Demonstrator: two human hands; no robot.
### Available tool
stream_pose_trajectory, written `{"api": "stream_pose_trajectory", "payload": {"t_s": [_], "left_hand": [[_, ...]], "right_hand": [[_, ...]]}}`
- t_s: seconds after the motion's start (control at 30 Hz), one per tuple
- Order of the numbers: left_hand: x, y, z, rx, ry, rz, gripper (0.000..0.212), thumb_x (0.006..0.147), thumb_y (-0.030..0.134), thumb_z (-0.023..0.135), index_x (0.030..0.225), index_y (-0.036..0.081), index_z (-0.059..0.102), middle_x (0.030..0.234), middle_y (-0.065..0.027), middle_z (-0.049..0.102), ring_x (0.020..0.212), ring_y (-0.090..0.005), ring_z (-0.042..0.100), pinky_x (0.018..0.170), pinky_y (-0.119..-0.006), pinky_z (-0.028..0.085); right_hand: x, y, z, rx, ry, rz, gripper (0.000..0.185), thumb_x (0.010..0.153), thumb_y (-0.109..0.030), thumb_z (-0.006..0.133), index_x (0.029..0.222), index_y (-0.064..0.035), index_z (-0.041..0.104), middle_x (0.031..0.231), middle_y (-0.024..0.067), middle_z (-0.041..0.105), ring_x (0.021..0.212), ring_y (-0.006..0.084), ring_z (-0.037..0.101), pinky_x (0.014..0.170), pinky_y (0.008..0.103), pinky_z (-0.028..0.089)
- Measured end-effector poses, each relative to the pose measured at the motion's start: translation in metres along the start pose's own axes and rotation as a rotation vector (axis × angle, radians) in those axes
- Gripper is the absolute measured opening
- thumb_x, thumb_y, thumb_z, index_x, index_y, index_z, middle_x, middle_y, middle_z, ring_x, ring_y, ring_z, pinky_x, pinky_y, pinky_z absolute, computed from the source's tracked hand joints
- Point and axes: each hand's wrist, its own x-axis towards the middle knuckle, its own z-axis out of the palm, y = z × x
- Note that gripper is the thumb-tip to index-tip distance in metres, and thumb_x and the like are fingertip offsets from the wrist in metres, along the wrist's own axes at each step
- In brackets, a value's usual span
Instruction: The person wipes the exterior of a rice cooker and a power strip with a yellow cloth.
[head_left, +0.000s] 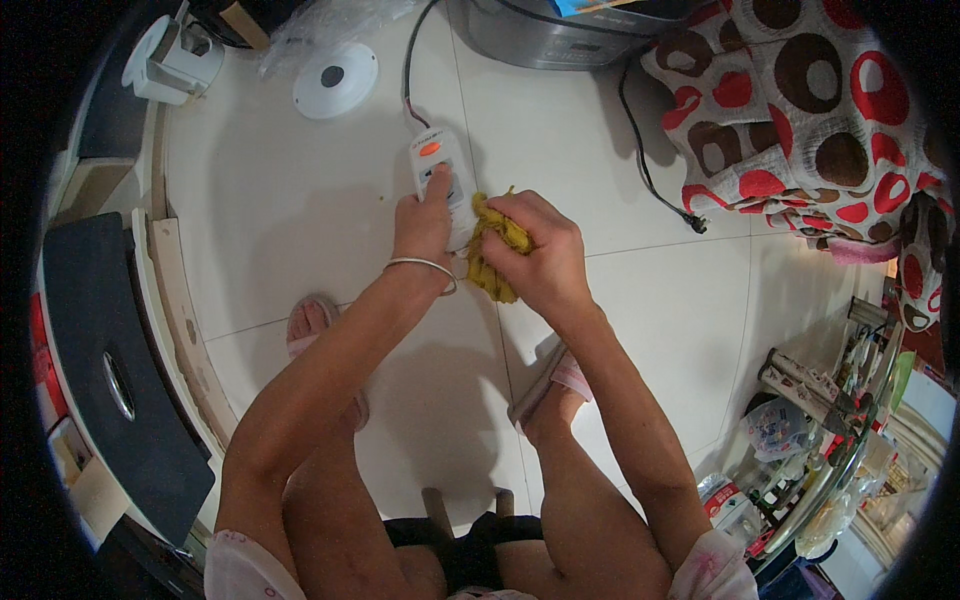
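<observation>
A white power strip (463, 217) with an orange switch lies lengthwise in front of me, its dark cord leaving from the far end. My left hand (425, 225) grips its left side, thumb on the upper face near the sockets; the wrist wears a pale bangle. In my right hand (541, 251) is a bunched yellow-green cloth (496, 277), pressed close to the strip's right edge near its lower end. The cloth and the fingers hide part of that edge. The strip's underside cannot be seen.
Past the strip are a round white lid (335, 81), clear plastic wrap (315, 30) and a grey appliance (555, 37). A black plug (697, 223) lies by a dotted cloth (802, 120) at right. A dark drawer front (112, 360) is at left, a cluttered rack (825, 450) lower right.
</observation>
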Motion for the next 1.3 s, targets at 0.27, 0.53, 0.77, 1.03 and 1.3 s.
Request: {"api": "stream_pose_trajectory", "payload": {"t_s": [0.27, 0.53, 0.77, 1.03, 1.3], "left_hand": [[-0.007, -0.003, 0.003, 0.026, -0.058, -0.061, 0.056, 0.085, 0.035, 0.061, 0.110, -0.012, 0.046, 0.102, -0.0157, 0.054, 0.089, -0.0220, 0.057, 0.073, -0.036, 0.049], [-0.011, -0.002, 0.007, 0.008, 0.060, -0.092, 0.053, 0.085, 0.039, 0.059, 0.109, -0.008, 0.050, 0.098, -0.0126, 0.056, 0.085, -0.0212, 0.057, 0.071, -0.036, 0.048], [-0.007, -0.010, 0.005, -0.019, 0.070, 0.015, 0.049, 0.084, 0.037, 0.060, 0.104, -0.008, 0.055, 0.096, -0.0126, 0.057, 0.084, -0.0200, 0.057, 0.072, -0.034, 0.047], [-0.005, -0.005, 0.003, 0.064, 0.066, -0.042, 0.053, 0.085, 0.036, 0.060, 0.109, -0.010, 0.050, 0.098, -0.0134, 0.057, 0.084, -0.0203, 0.058, 0.071, -0.034, 0.048], [-0.012, -0.002, 0.010, 0.048, 0.054, -0.053, 0.051, 0.085, 0.036, 0.060, 0.106, -0.009, 0.052, 0.096, -0.0131, 0.058, 0.082, -0.0203, 0.058, 0.068, -0.034, 0.048]], "right_hand": [[-0.006, 0.010, -0.009, 0.181, -0.024, 0.062, 0.026, 0.076, -0.012, 0.064, 0.098, 0.0003, 0.062, 0.093, 0.0134, 0.063, 0.081, 0.0292, 0.063, 0.072, 0.0322, 0.051], [-0.013, -0.005, 0.002, 0.043, 0.038, 0.045, 0.027, 0.075, -0.014, 0.066, 0.099, -0.0014, 0.062, 0.093, 0.0133, 0.062, 0.080, 0.0291, 0.063, 0.071, 0.0345, 0.052], [-0.010, -0.002, 0.001, -0.013, 0.041, 0.008, 0.026, 0.075, -0.015, 0.066, 0.097, -0.0017, 0.063, 0.091, 0.0128, 0.063, 0.076, 0.0296, 0.064, 0.068, 0.0349, 0.052], [-0.007, 0.008, 0.000, 0.101, 0.016, 0.026, 0.025, 0.075, -0.014, 0.066, 0.096, -0.0010, 0.065, 0.091, 0.0131, 0.064, 0.077, 0.0281, 0.064, 0.069, 0.0339, 0.052], [-0.012, 0.005, 0.002, 0.156, 0.008, 0.087, 0.027, 0.076, -0.015, 0.065, 0.099, -0.0017, 0.063, 0.093, 0.0135, 0.062, 0.079, 0.0288, 0.064, 0.070, 0.0337, 0.052]]}}
